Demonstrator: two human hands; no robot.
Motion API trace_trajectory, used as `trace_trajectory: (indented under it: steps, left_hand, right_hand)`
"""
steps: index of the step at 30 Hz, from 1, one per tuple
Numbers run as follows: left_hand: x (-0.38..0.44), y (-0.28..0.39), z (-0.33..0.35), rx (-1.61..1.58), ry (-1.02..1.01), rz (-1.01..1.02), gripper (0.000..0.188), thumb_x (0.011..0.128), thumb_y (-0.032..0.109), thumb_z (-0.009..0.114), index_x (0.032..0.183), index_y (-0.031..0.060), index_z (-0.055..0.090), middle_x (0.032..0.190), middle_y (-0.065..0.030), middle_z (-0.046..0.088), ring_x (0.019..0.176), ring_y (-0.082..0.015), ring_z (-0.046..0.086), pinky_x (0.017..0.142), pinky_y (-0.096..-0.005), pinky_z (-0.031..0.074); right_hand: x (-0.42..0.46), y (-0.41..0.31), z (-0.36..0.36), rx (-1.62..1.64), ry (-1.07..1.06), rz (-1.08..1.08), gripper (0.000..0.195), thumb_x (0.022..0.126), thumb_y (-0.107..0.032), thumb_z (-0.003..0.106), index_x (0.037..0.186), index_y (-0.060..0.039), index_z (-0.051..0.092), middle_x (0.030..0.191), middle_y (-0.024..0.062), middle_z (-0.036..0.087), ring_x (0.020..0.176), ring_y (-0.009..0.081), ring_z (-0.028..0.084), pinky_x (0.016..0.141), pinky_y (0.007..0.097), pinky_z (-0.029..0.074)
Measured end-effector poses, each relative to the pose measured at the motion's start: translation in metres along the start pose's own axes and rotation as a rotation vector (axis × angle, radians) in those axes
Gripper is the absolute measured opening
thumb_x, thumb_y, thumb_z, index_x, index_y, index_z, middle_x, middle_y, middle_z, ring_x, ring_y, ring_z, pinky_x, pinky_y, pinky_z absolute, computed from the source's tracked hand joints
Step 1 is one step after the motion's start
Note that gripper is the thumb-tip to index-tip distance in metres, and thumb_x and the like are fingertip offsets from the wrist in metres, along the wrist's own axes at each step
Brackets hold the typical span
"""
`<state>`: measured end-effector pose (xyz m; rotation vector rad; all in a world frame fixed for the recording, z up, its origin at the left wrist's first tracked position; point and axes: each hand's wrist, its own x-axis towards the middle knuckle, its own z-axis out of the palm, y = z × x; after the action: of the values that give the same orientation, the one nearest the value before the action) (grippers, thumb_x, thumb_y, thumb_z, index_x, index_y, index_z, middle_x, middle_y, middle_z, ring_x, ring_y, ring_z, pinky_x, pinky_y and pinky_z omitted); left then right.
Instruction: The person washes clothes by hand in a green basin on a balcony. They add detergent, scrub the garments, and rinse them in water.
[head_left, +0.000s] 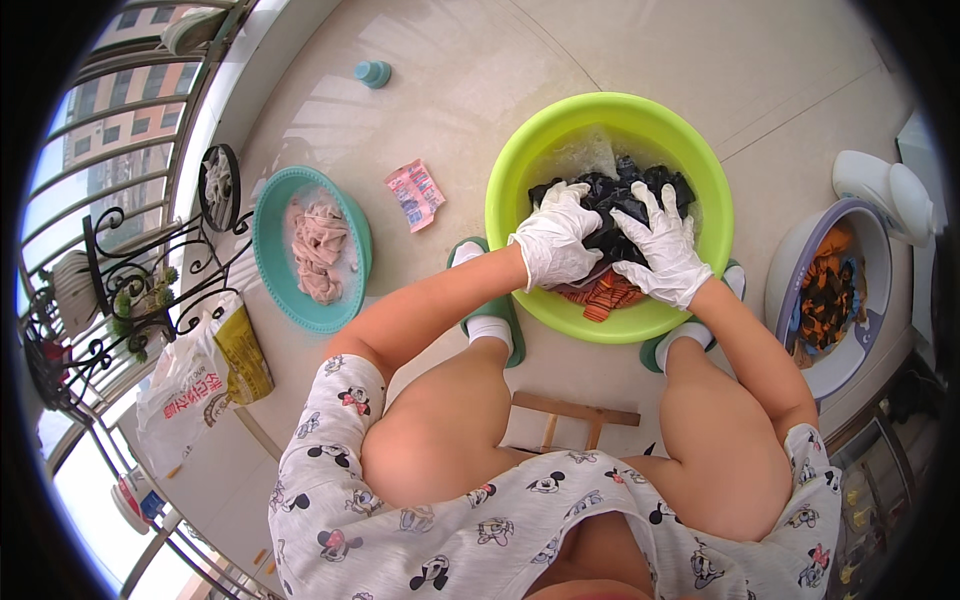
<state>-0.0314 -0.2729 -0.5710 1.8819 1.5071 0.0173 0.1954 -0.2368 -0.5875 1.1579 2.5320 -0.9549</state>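
Between my feet stands a lime-green plastic basin (607, 330) with sudsy water, wet black cloth (619, 191) and an orange striped cloth (609, 296) at its near side. My left hand (561, 238), in a white disposable glove, presses on the left part of the black cloth, its fingers bent. My right hand (664, 246), gloved alike, rests on the right part with its fingers spread. A gap of black cloth shows between the two hands. Whether either hand pinches any cloth cannot be told.
At left stands a teal basin (365, 259) with pink cloth in suds; a pink packet (415, 195) and a blue cap (373, 73) lie beyond. At right are a grey-and-purple basin (780, 262) of clothes and a white bottle (874, 184). A black metal plant stand (169, 255) lines the railing.
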Motion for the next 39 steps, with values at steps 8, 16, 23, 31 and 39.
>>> trace_trajectory:
  steps: [8,16,23,31,39]
  left_hand:
    - [0.043,-0.027,0.024,0.058,-0.07,-0.164,0.051,0.087,0.036,0.068,0.125,0.0025,0.064,0.129,-0.0266,0.059,0.117,-0.0434,0.061,0.098,-0.0508,0.051]
    - [0.069,-0.04,0.015,-0.118,0.058,-0.321,0.067,0.087,0.044,0.068,0.138,0.0028,0.056,0.122,-0.0285,0.068,0.115,-0.0443,0.065,0.098,-0.0473,0.052]
    - [0.049,-0.032,-0.018,-0.469,0.126,-0.361,0.06,0.085,0.039,0.071,0.135,0.0072,0.062,0.122,-0.0211,0.071,0.107,-0.0348,0.07,0.096,-0.0396,0.053]
    - [-0.009,-0.011,-0.01,-0.004,0.191,0.269,0.051,0.073,0.034,0.082,0.12,0.0152,0.074,0.137,-0.032,0.054,0.128,-0.0527,0.049,0.108,-0.0516,0.045]
    - [0.034,-0.025,0.02,0.144,-0.087,-0.13,0.044,0.083,0.032,0.063,0.12,0.0085,0.068,0.13,-0.028,0.06,0.117,-0.0467,0.059,0.103,-0.0491,0.049]
  right_hand:
    - [0.066,0.017,0.022,-0.204,-0.008,0.063,0.067,0.088,-0.033,0.071,0.149,-0.0201,0.048,0.153,0.0199,0.037,0.131,0.0499,0.043,0.104,0.0675,0.041]
    - [0.128,0.037,0.015,-0.053,0.0,0.08,0.062,0.09,-0.023,0.067,0.148,-0.0139,0.05,0.142,0.0261,0.056,0.13,0.0458,0.054,0.11,0.0511,0.044]
    - [0.077,0.034,-0.008,0.862,0.36,0.119,0.068,0.078,-0.019,0.079,0.138,-0.0039,0.051,0.131,0.0154,0.061,0.124,0.029,0.059,0.109,0.0372,0.044]
    - [-0.008,0.022,0.004,-0.023,0.341,-0.267,0.072,0.076,-0.029,0.085,0.143,-0.0261,0.058,0.163,0.0221,0.027,0.148,0.0556,0.022,0.113,0.071,0.028]
    - [0.051,0.005,0.018,-0.128,0.064,-0.006,0.06,0.09,-0.044,0.067,0.142,-0.0155,0.057,0.151,0.0224,0.04,0.137,0.0515,0.039,0.107,0.0667,0.039]
